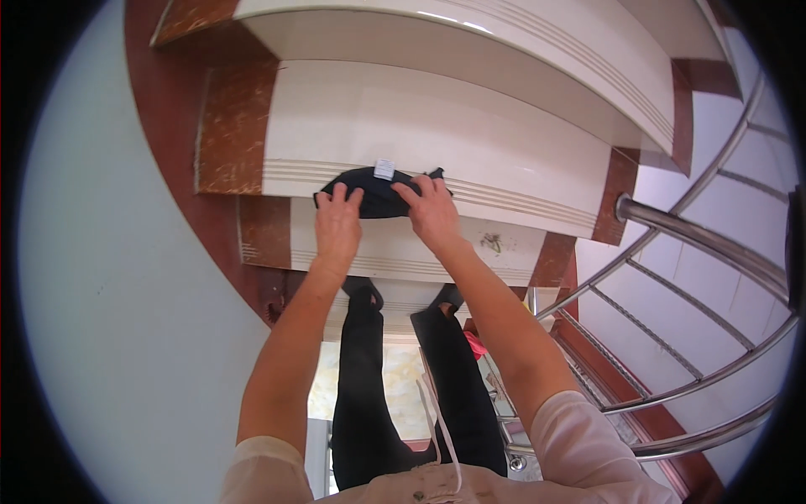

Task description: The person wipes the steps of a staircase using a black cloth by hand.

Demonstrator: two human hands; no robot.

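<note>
A black cloth with a white label on its upper edge lies over the grooved front edge of a pale stair tread. At the cloth's left end, my left hand holds it with bent fingers and thumb. My right hand has hold of the right part, its thumb toward the label. A small dark end of the cloth sticks up beyond my right fingers. The undersides of both hands are hidden.
Greenish debris lies on the step below, right of my right wrist. A metal handrail with bars curves along the right side. A pale wall with a red-brown skirting borders the left. My feet stand on a lower step.
</note>
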